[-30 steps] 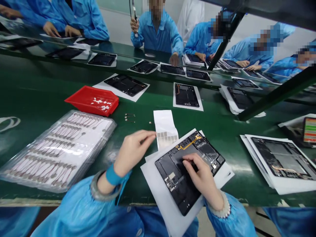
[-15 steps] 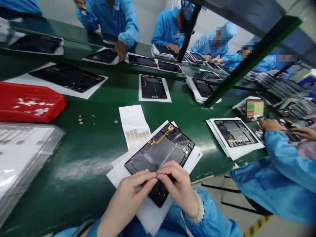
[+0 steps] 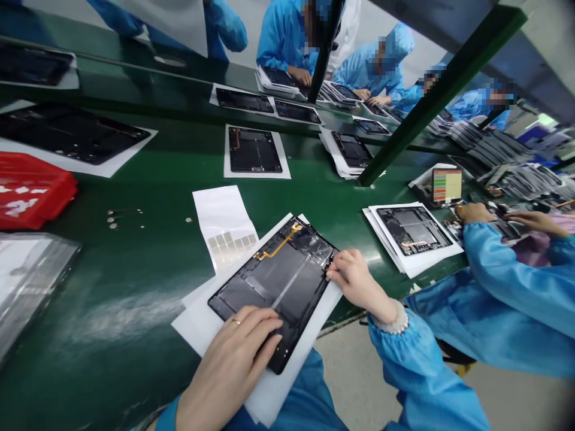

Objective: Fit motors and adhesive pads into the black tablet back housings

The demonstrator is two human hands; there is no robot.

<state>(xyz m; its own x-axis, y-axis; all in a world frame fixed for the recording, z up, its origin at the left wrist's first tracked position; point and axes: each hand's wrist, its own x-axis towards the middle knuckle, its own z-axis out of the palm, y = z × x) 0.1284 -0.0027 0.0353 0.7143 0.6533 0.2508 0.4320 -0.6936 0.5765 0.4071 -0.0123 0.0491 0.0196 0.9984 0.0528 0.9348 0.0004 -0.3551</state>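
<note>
From where I stand, a red tray (image 3: pixel 33 188) of white scraps sits at the far left of the green bench (image 3: pixel 126 281), with a clear plastic tray (image 3: pixel 54 269) just nearer. To their right lie a few small wired parts (image 3: pixel 112 220), loose and unfitted, then a white paper strip (image 3: pixel 221 206) bearing grey patches (image 3: pixel 231 244). The left hand (image 3: pixel 233 353) rests spread over the near side of a black panel (image 3: pixel 294 293), clutching nothing that I can see. That panel lies open-faced on white sheets (image 3: pixel 195 323), its orange ribbon (image 3: pixel 279 244) already in place along the far side. The right hand (image 3: pixel 354 278) has its fingertips drawn together at the panel's right edge; whether they pinch a tiny piece, I can't tell. Work there looks partway along, with the insides uncovered, though how much is left doesn't show. Farther right, another panel (image 3: pixel 415 230) lies on its own sheets, near a co-worker's hand (image 3: pixel 475 212).
</note>
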